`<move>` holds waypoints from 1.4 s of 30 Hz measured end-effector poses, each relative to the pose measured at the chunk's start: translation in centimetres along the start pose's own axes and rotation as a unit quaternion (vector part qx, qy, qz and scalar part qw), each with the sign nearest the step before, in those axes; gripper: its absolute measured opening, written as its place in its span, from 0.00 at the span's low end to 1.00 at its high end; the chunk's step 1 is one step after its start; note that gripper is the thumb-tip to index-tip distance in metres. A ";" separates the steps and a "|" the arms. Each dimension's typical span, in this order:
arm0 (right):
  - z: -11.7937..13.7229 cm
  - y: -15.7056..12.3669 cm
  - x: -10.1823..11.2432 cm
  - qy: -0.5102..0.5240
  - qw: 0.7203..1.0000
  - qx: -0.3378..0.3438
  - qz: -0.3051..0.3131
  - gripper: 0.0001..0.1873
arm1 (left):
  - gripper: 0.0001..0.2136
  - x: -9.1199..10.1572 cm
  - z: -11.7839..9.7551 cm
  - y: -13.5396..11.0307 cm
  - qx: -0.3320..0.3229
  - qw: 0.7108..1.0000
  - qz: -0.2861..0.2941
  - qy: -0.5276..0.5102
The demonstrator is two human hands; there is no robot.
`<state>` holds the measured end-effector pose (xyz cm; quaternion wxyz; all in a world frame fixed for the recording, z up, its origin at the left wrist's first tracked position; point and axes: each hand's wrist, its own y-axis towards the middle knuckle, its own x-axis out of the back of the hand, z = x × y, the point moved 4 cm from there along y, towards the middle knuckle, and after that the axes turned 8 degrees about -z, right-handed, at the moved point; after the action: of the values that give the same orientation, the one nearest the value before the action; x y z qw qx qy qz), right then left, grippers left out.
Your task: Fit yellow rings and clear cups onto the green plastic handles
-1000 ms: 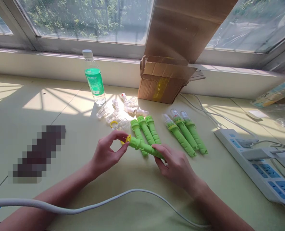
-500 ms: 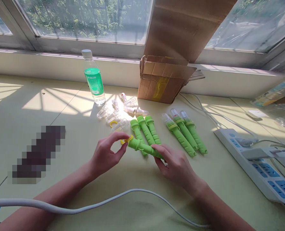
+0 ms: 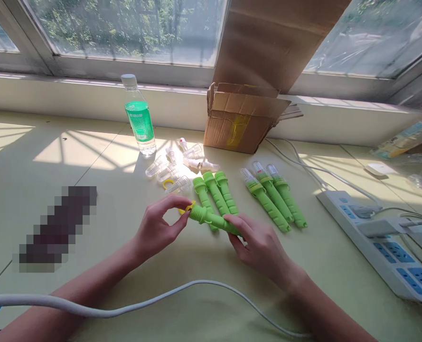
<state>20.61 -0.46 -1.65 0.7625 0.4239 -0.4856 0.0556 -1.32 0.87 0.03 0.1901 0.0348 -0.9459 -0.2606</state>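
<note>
My left hand (image 3: 159,228) pinches a yellow ring (image 3: 191,205) between thumb and fingers, right at the threaded mouth of a green plastic flashlight-like tube (image 3: 212,220). That tube lies nearly level in the grip of my right hand (image 3: 262,242), whose fingers close round its far end. Behind it rest several things: uncapped green tubes (image 3: 216,192), clear ribbed caps (image 3: 178,184), another yellow ring (image 3: 167,183) and small white inserts (image 3: 209,166). To the right lie three green tubes (image 3: 273,204) fitted with clear caps.
A water bottle (image 3: 139,121) stands behind the loose parts, with an open cardboard box (image 3: 241,123) to its right. A power strip (image 3: 378,247) with plugs and cords occupies the right side. One white cable (image 3: 196,281) crosses in front of my forearms. A blurred-out dark object (image 3: 57,228) lies left.
Both hands stay almost in place, still on the ring and the green tube. The ring has shifted very slightly at the tube's mouth.
</note>
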 end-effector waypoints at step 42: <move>0.2 0.0 0.5 0.006 1.000 0.015 -0.017 0.20 | 0.08 -0.4 1.3 0.5 0.188 0.967 0.061 -0.163</move>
<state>20.73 -0.73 -1.26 0.7595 0.4431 -0.4733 0.0528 -1.43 1.97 -0.90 0.0388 -0.0310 -0.9965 -0.0678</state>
